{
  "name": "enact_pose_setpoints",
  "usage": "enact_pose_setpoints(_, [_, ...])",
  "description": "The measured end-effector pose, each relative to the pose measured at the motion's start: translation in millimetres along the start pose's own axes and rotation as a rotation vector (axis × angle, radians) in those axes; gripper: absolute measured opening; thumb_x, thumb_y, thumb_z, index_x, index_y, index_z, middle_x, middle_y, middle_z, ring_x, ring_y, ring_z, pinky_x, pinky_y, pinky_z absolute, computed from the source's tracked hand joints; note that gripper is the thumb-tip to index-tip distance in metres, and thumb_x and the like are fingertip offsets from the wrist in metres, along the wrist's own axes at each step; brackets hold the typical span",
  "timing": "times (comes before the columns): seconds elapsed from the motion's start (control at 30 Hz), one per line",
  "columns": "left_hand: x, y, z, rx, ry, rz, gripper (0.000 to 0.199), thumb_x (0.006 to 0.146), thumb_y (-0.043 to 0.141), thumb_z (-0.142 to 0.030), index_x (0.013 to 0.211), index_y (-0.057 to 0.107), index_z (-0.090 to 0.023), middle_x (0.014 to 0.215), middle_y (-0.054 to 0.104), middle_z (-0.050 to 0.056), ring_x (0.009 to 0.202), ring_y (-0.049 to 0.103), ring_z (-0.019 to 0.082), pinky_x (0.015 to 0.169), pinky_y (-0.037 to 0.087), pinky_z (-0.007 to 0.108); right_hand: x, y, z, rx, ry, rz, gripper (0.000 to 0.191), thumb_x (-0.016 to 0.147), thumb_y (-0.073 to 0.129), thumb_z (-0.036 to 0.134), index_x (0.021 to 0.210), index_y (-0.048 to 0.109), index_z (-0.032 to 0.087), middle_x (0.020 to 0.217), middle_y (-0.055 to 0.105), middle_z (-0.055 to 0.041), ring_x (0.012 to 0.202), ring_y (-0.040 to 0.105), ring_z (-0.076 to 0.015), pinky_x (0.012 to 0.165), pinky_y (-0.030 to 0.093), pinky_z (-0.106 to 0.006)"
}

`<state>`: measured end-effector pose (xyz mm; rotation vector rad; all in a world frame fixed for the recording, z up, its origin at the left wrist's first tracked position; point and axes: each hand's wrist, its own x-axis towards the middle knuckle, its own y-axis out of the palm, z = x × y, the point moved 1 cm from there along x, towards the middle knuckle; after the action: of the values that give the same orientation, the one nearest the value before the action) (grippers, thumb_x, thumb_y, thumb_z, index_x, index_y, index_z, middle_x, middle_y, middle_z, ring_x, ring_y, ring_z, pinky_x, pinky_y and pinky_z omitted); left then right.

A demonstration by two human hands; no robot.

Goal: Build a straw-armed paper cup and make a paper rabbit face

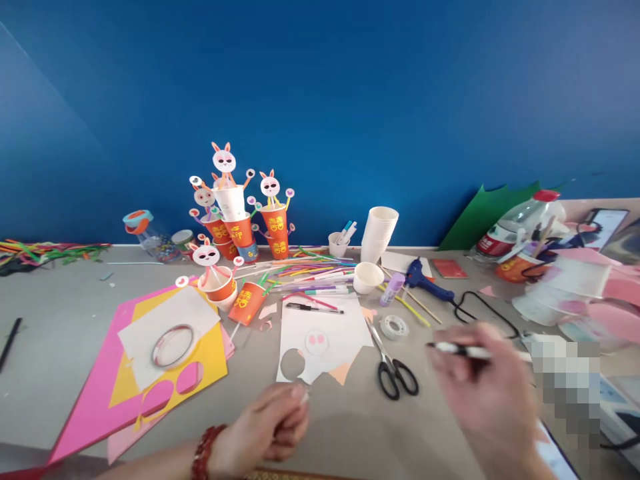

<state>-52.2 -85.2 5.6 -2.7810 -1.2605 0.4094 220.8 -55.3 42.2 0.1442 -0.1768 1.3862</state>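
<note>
The left hand, with a red bead bracelet on its wrist, sits low at 6 o'clock on the grey table. Its fingers are curled in tight and pinch something tiny and white, too small to tell. The right hand is at 4 o'clock, blurry. Its fingers are closed around a thin white pen with a black tip that points to 9 o'clock.

Between the hands lie black-handled scissors. Just above the left hand is a white paper sheet with a round hole and a little white circle with two pink dots on it. A clear tape roll is near the scissors.

At 9 o'clock lie pink and yellow card sheets. Farther back are bright straws, a blue glue gun, a stack of white paper cups, and orange cups with paper bunny faces by the blue wall.
</note>
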Motion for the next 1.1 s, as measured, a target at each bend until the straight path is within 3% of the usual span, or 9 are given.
enact_pose_setpoints(0.03, [0, -9.1, 1, 0.065, 0.012, -0.107, 0.048, 0.102, 0.007, -0.050, 0.069, 0.028, -0.024, 0.057, 0.033, -0.006, 0.044, 0.031, 0.011, 0.045, 0.033, 0.024, 5, -6, 4, 0.048, -0.025, -0.083, 0.051, 0.091, 0.044, 0.066, 0.062, 0.057, 0.026, 0.054, 0.051, 0.0005, 0.039, 0.031, -0.0106, 0.042, 0.032, -0.028])
enact_pose_setpoints(0.1, [8, -31.1, 2, 0.450, 0.074, -0.261, 0.040, 0.104, 0.025, -0.041, 0.075, 0.044, -0.021, 0.069, 0.051, 0.000, 0.064, 0.052, 0.015, 0.064, 0.045, 0.027, 10, -5, 2, 0.168, 0.007, -0.124, 0.038, 0.086, 0.061, 0.056, 0.066, 0.061, 0.024, 0.057, 0.055, 0.0000, 0.041, 0.038, -0.0102, 0.041, 0.031, -0.026])
enact_pose_setpoints(0.23, [41, -69.3, 10, 1.286, 0.129, -0.441, 0.022, 0.098, 0.040, -0.023, 0.092, 0.061, -0.018, 0.094, 0.064, 0.009, 0.093, 0.059, 0.025, 0.083, 0.048, 0.038, 6, 36, -21, 0.141, 0.242, 0.233, 0.032, 0.083, 0.068, 0.051, 0.079, 0.064, 0.020, 0.057, 0.059, -0.0002, 0.046, 0.048, -0.0114, 0.041, 0.035, -0.022])
enact_pose_setpoints(0.37, [55, -75.6, 22, 1.334, 0.164, -0.482, 0.025, 0.096, 0.047, -0.022, 0.115, 0.060, -0.013, 0.116, 0.063, 0.016, 0.111, 0.056, 0.031, 0.093, 0.047, 0.046, 8, 61, -42, 0.073, 0.246, 0.326, 0.030, 0.084, 0.067, 0.049, 0.082, 0.061, 0.019, 0.070, 0.065, -0.0020, 0.055, 0.054, -0.0123, 0.051, 0.047, -0.025])
enact_pose_setpoints(0.5, [48, -60.7, 31, 1.228, 0.381, -0.347, 0.026, 0.095, 0.051, -0.028, 0.118, 0.060, -0.019, 0.127, 0.061, 0.012, 0.118, 0.054, 0.029, 0.099, 0.046, 0.046, 17, 65, -60, -0.008, 0.215, 0.400, 0.022, 0.080, 0.069, 0.039, 0.084, 0.062, 0.018, 0.075, 0.063, -0.0004, 0.060, 0.058, -0.0134, 0.057, 0.049, -0.026])
enact_pose_setpoints(0.63, [42, -51.4, 41, 1.147, 0.444, -0.266, 0.028, 0.093, 0.054, -0.028, 0.119, 0.062, -0.021, 0.126, 0.061, 0.012, 0.116, 0.056, 0.027, 0.097, 0.048, 0.044, 20, 73, -71, -0.077, 0.161, 0.382, 0.011, 0.077, 0.065, 0.029, 0.077, 0.061, 0.018, 0.067, 0.057, 0.0019, 0.057, 0.053, -0.0126, 0.052, 0.044, -0.024])
enact_pose_setpoints(0.73, [41, -49.8, 47, 1.120, 0.453, -0.253, 0.032, 0.093, 0.055, -0.027, 0.123, 0.061, -0.021, 0.129, 0.060, 0.012, 0.118, 0.055, 0.027, 0.099, 0.047, 0.044, 21, 85, -75, -0.115, 0.144, 0.361, 0.008, 0.077, 0.058, 0.023, 0.070, 0.056, 0.020, 0.060, 0.052, 0.0038, 0.054, 0.050, -0.0122, 0.049, 0.039, -0.022])
enact_pose_setpoints(0.87, [42, -50.7, 49, 1.120, 0.431, -0.229, 0.034, 0.093, 0.055, -0.026, 0.126, 0.060, -0.021, 0.131, 0.059, 0.012, 0.121, 0.053, 0.028, 0.100, 0.047, 0.046, 23, 97, -84, -0.162, 0.131, 0.417, 0.003, 0.081, 0.055, 0.020, 0.079, 0.057, 0.020, 0.066, 0.057, 0.0033, 0.057, 0.052, -0.0126, 0.051, 0.038, -0.023])
enact_pose_setpoints(1.1, [44, -54.5, 47, 1.112, 0.420, -0.192, 0.030, 0.097, 0.051, -0.030, 0.124, 0.061, -0.021, 0.131, 0.060, 0.011, 0.121, 0.053, 0.028, 0.101, 0.046, 0.045, 23, 97, -107, -0.244, -0.021, 0.340, 0.012, 0.082, 0.054, 0.020, 0.070, 0.053, 0.020, 0.062, 0.050, 0.0038, 0.056, 0.044, -0.0125, 0.052, 0.033, -0.024])
